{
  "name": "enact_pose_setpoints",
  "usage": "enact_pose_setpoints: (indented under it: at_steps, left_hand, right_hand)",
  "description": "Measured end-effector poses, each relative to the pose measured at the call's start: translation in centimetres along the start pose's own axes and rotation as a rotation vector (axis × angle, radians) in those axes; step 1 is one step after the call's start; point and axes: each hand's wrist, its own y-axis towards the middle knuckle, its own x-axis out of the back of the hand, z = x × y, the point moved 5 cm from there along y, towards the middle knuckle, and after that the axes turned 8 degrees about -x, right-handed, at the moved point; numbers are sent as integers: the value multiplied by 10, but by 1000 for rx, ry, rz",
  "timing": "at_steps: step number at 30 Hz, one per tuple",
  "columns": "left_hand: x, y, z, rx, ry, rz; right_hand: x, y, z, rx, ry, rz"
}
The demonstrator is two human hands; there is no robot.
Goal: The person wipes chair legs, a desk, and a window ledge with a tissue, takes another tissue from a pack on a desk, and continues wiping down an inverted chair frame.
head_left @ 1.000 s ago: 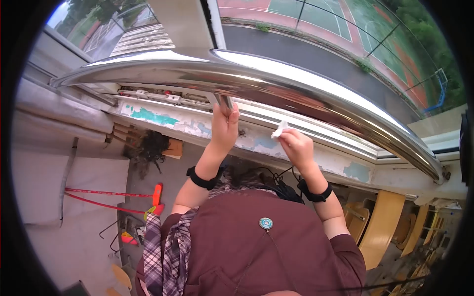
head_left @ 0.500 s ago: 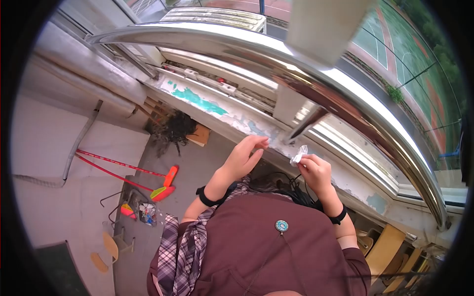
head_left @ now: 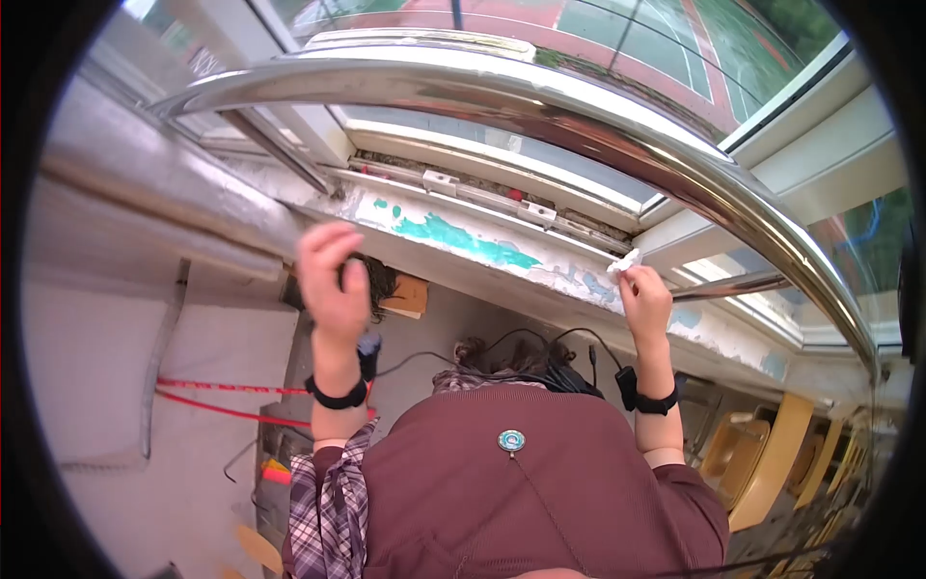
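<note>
Outside, a green and red sports court spreads beyond the glass, and across our view curves a shiny metal rail, arching over a worn windowsill with flaking paint and a bright turquoise patch. Over on the right, our right hand is up at the sill, fingertips pinching a crumpled white wad right by the end of the window track; whether the wad touches the frame, we can't tell. Just beside that hand runs a slanting metal strut. Over to the left, our left hand is raised and blurred, fingers loosely curled and thumb standing apart, in front of the sill's left end and well away from the wad. Black bands circle both our wrists. Below, a brown box-like object lies on the floor, black cables loop past our maroon top, and wooden chairs crowd the right edge.
</note>
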Motion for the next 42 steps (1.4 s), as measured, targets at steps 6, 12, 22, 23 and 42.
enact_pose_setpoints:
  at_steps: [6, 12, 22, 23, 42]
  left_hand:
    - [26, 100, 36, -296, 242, -179]
    - [-10, 151, 60, -397, 319, -76]
    - [-5, 160, 91, -320, 219, -147]
    - [-3, 159, 88, -330, 291, -109]
    - [-3, 146, 12, -566, 259, -116]
  right_hand:
    - [6, 5, -6, -222, -49, -161]
    - [-20, 14, -14, -332, -33, -147]
    - [-30, 14, -11, -48, -236, -492]
    - [-30, 12, -14, -100, -240, -474]
    - [-38, -49, -15, -456, -138, -368]
